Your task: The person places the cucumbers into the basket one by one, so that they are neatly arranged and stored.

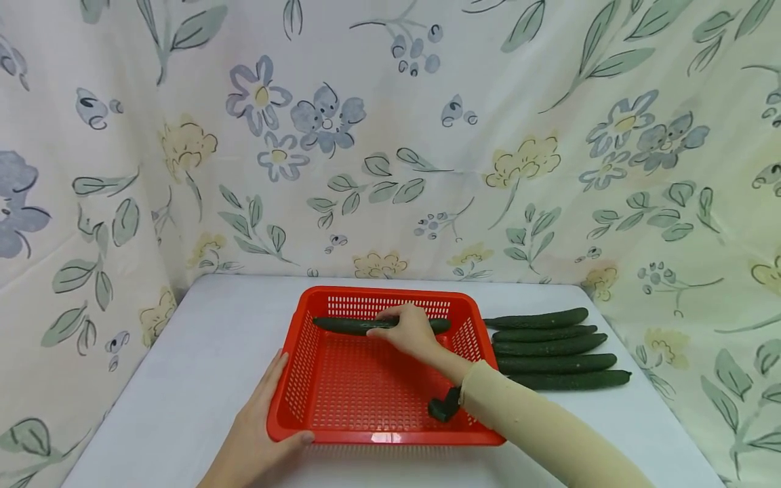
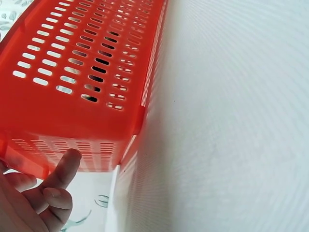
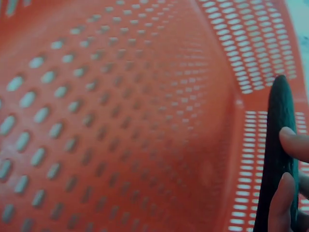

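A red plastic basket (image 1: 390, 438) with slotted walls stands on the white table. Inside it, along the far wall, lies a long dark green cucumber (image 1: 342, 327). My right hand (image 1: 410, 332) reaches over the basket and grips this cucumber around its middle. In the right wrist view, fingers and thumb pinch the cucumber (image 3: 279, 111) beside the slotted wall. My left hand (image 1: 262, 423) holds the basket's near left corner, its thumb over the rim. The left wrist view shows the fingers (image 2: 65, 169) against the basket's outer wall (image 2: 72, 111).
Several cucumbers (image 1: 561, 364) lie side by side on the table right of the basket, partly behind its wall and the right forearm. A black wrist camera (image 1: 444, 407) hangs under the right wrist. Floral cloth (image 1: 390, 149) surrounds the white table (image 1: 201, 359).
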Demonstrator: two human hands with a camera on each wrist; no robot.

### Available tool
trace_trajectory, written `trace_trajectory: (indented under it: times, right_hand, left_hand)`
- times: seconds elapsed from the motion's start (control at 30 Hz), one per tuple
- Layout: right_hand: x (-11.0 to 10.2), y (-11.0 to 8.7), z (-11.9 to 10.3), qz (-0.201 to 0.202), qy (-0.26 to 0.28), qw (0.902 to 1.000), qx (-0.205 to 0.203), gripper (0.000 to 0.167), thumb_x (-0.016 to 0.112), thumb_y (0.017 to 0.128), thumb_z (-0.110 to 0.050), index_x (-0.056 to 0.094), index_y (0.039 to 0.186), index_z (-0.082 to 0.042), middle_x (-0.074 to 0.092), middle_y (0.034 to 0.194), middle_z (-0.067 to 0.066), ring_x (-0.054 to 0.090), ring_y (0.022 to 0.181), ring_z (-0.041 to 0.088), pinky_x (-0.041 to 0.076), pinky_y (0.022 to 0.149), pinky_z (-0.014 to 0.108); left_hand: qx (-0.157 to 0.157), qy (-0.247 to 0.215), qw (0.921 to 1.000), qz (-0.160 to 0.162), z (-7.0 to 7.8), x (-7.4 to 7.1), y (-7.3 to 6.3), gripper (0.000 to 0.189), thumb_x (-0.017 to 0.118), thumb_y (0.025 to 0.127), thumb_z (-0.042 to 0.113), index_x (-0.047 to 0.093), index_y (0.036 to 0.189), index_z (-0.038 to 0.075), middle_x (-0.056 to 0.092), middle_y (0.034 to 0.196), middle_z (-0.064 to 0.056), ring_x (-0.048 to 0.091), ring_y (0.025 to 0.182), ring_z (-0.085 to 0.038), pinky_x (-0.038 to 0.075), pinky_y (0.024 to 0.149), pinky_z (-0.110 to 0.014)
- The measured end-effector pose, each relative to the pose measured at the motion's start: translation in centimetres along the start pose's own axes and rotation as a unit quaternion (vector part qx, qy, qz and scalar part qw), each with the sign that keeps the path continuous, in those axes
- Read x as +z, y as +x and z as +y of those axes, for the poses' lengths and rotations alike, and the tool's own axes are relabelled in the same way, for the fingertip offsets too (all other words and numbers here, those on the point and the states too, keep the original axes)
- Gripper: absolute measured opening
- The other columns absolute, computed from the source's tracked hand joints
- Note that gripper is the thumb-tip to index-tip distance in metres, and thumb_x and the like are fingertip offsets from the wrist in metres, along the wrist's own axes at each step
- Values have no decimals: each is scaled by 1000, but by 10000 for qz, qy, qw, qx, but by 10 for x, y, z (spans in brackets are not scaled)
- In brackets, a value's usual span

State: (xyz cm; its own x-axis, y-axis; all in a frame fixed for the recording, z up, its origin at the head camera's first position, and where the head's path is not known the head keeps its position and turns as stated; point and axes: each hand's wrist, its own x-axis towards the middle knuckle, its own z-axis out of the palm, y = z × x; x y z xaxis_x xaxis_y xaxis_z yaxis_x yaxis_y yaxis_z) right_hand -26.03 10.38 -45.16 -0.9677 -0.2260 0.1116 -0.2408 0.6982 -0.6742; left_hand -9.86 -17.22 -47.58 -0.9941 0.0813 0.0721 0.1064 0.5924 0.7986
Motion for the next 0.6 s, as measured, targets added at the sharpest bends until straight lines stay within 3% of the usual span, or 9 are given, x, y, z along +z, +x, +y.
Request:
trace_trajectory:
  times: [0.23, 0.43, 0.6]
  right_hand:
    - [13, -3, 8, 89, -257, 9995, -183, 31, 94, 82, -28, 85, 108, -13, 80, 106, 0, 73, 105, 20, 61, 88, 39]
    - [16, -5, 10, 227, -890, 9927, -781, 5, 88, 89, -16, 83, 88, -16, 75, 92, -2, 70, 89, 17, 60, 77, 35]
    - [14, -5, 6, 200, -1268, 9878, -883, 11, 85, 88, -5, 80, 86, -14, 72, 96, 0, 71, 94, 21, 61, 80, 39]
  left_hand:
    - [47, 44, 10000, 3, -1, 1, 0, 124, 90, 79, 49, 10, 172, 34, 19, 177, -9, 44, 146, -42, 64, 89, -51]
    - [241, 212, 9995, 77, -3, 1, -2, 126, 92, 78, 46, 9, 172, 33, 19, 177, -9, 45, 146, -40, 62, 92, -50]
    - [164, 97, 9998, 41, -2, 0, -3, 124, 91, 80, 46, 10, 172, 32, 20, 177, -9, 44, 146, -40, 64, 91, -48]
